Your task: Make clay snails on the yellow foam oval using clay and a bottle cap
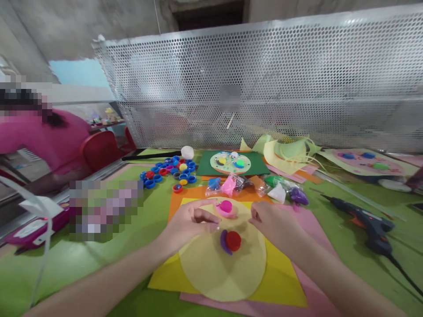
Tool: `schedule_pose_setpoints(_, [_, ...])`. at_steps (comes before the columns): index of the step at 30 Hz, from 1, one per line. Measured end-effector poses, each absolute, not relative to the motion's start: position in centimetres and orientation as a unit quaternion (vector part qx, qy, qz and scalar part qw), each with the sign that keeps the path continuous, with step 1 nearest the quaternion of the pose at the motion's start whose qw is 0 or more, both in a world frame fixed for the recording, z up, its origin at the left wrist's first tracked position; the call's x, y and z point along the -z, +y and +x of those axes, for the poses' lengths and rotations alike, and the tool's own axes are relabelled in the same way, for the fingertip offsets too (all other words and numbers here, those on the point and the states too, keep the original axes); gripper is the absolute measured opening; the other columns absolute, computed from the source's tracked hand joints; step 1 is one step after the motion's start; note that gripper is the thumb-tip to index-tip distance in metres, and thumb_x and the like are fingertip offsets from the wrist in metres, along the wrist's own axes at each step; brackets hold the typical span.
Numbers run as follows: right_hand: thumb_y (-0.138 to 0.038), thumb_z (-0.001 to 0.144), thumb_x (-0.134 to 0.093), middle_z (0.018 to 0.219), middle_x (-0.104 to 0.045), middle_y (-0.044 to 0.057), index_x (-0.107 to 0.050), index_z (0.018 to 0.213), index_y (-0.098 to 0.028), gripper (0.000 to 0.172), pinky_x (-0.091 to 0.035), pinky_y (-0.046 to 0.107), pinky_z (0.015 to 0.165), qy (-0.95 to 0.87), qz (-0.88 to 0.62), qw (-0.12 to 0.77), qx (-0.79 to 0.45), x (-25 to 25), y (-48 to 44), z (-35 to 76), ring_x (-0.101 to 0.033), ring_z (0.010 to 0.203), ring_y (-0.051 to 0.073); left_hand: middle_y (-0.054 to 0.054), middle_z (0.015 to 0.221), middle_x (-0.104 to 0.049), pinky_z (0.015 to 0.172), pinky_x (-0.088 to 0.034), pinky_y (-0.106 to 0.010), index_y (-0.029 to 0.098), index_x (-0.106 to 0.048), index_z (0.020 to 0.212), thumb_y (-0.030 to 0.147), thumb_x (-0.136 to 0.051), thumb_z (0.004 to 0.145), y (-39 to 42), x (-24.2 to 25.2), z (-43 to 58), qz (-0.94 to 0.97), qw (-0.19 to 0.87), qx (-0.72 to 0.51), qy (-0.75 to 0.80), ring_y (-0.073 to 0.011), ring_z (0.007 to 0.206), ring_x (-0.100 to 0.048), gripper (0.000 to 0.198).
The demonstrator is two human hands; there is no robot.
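Observation:
A pale yellow paper disc [211, 277] lies in front of me. On it a red bottle cap [233, 241] has a curved purple clay strip [225, 243] along its left side. Farther up the disc sits a bright pink cap [226, 206] with a paler pink rim around it. My left hand [190, 220] hovers over the disc's left side, fingers apart, the index stretched toward the pink cap. A small purple speck shows at its fingertips. My right hand [272, 220] is closed at the disc's upper right, fingertips pinched; whatever they hold is hidden.
Yellow paper [280, 281] lies beneath the disc. Bagged clay, including a purple lump [298, 196], lines the far side. Loose bottle caps [158, 171] gather behind left. A glue gun [363, 220] lies right; a decorated disc [230, 163] rests behind. A person in pink [49, 136] sits left.

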State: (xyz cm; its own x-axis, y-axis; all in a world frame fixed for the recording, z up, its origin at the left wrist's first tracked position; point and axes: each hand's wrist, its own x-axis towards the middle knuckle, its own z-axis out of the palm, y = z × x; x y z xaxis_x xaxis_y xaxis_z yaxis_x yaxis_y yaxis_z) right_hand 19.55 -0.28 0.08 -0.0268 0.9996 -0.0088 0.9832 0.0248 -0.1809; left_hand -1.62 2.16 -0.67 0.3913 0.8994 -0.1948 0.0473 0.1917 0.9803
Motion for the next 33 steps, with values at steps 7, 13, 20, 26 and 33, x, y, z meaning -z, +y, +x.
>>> schedule_pose_setpoints(7, [-0.014, 0.079, -0.054, 0.087, -0.067, 0.005, -0.061, 0.089, -0.018, 0.013, -0.037, 0.025, 0.055, -0.722, -0.684, 0.091, -0.048, 0.0, -0.2, 20.0, -0.063, 0.078, 0.020, -0.002, 0.071, -0.069, 0.068, -0.050, -0.027, 0.013, -0.054, 0.113, 0.023, -0.068, 0.071, 1.9, 0.4, -1.5, 0.579, 0.606, -0.324, 0.439, -0.0135, 0.065, -0.064, 0.045])
schedule_pose_setpoints(13, [-0.026, 0.087, -0.044, 0.082, -0.065, 0.002, -0.061, 0.081, -0.020, 0.018, -0.036, 0.025, 0.052, -0.750, -0.640, 0.168, -0.003, -0.3, -0.9, 18.8, -0.061, 0.067, 0.017, 0.002, 0.061, -0.058, 0.058, -0.048, -0.027, 0.012, -0.056, 0.103, 0.029, -0.060, 0.078, 1.9, 0.3, -1.4, 0.599, 0.596, -0.321, 0.427, -0.0115, 0.055, -0.056, 0.030])
schedule_pose_setpoints(20, [-0.036, 0.083, -0.052, 0.068, -0.064, 0.001, -0.062, 0.074, -0.018, 0.022, -0.037, 0.026, 0.055, -0.814, -0.542, 0.207, 0.016, 0.1, -2.6, 17.0, -0.059, 0.060, 0.016, 0.005, 0.064, -0.046, 0.058, -0.043, -0.026, 0.014, -0.055, 0.102, 0.029, -0.048, 0.084, 1.0, 0.7, -1.0, 0.631, 0.574, -0.331, 0.404, -0.0095, 0.057, -0.047, 0.024])
schedule_pose_setpoints(26, [-0.035, 0.082, -0.053, 0.066, -0.064, 0.001, -0.063, 0.072, -0.018, 0.023, -0.034, 0.026, 0.054, -0.827, -0.519, 0.217, 0.033, 0.4, -2.7, 16.8, -0.059, 0.059, 0.016, 0.003, 0.073, -0.053, 0.063, -0.042, -0.025, 0.016, -0.054, 0.110, 0.018, -0.060, 0.074, 0.8, 0.2, -1.1, 0.627, 0.577, -0.323, 0.412, -0.0102, 0.065, -0.051, 0.037])
schedule_pose_setpoints(33, [-0.036, 0.079, -0.060, 0.056, -0.061, 0.000, -0.061, 0.060, -0.017, 0.027, -0.029, 0.025, 0.052, -0.844, -0.498, 0.196, 0.047, 0.3, -2.6, 16.8, -0.055, 0.053, 0.013, -0.002, 0.083, -0.067, 0.068, -0.045, -0.025, 0.020, -0.053, 0.115, 0.019, -0.068, 0.070, 0.6, 0.4, -1.3, 0.591, 0.628, -0.293, 0.413, -0.0157, 0.076, -0.062, 0.047])
